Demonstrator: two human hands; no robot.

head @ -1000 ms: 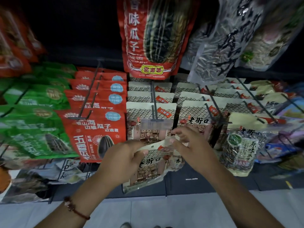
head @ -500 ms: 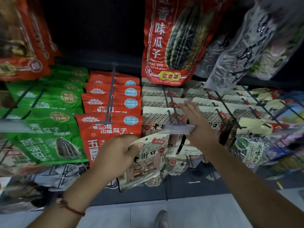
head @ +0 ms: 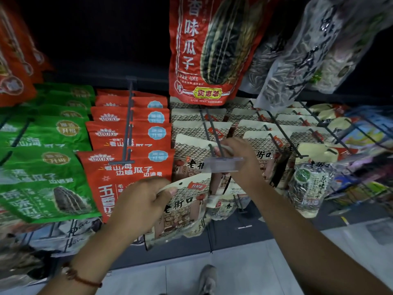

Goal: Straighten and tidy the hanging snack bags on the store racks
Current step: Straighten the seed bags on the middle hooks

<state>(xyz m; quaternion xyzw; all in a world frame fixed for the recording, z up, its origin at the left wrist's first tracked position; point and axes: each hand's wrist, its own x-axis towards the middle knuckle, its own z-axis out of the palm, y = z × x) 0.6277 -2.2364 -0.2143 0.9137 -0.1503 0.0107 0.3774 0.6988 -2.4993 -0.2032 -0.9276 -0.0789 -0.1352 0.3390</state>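
Landmark: the peg hook [head: 214, 141] with a price tag holder [head: 223, 165] at its front end, near the middle of the rack.
On the hook: a row of sunflower seed bags [head: 191, 154], one behind another.
Right hand [head: 240, 158]: at the hook's front end, just behind the tag holder, fingers on the hook.
Loose seed bag [head: 182, 211]: below and in front of the hook, tilted, its top corner pinched by the left hand [head: 140, 205].
Left of the hook: a row of MAOKE seed bags [head: 127, 167]; farther left, another row of bags [head: 42, 177].
Above the hook: a large seed bag [head: 204, 50].
Right of the hook: further rows of seed bags [head: 276, 145]; then a clear seed pouch [head: 308, 186].
Below the hook: floor [head: 244, 273] and a shoe [head: 207, 279].
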